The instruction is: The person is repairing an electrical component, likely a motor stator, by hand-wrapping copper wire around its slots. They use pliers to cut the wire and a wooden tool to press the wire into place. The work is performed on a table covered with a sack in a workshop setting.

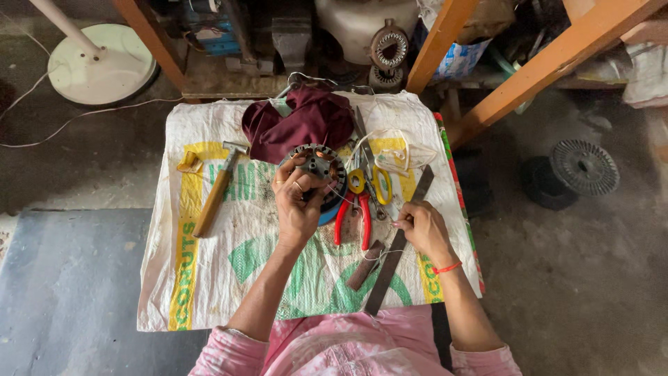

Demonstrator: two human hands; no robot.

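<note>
The lower left of the sack-covered table (pixel 209 292) lay bare, so a hand could pass there freely from the near edge up to the wooden-handled hammer (pixel 217 191), which lay slanted at centre left. The middle of the frame was crowded: the round motor stator (pixel 321 170) under the left hand (pixel 296 205), the maroon cloth (pixel 299 122) behind it, and red-handled pliers (pixel 353 216) and yellow scissors (pixel 369 182) just right of it. The long flat file (pixel 396 244) ran diagonally under the right hand (pixel 421 226), barring the lower right. Orange wooden beams (pixel 550 63) closed off the upper right, and a black spool (pixel 574 170) stood on the floor at right.
</note>
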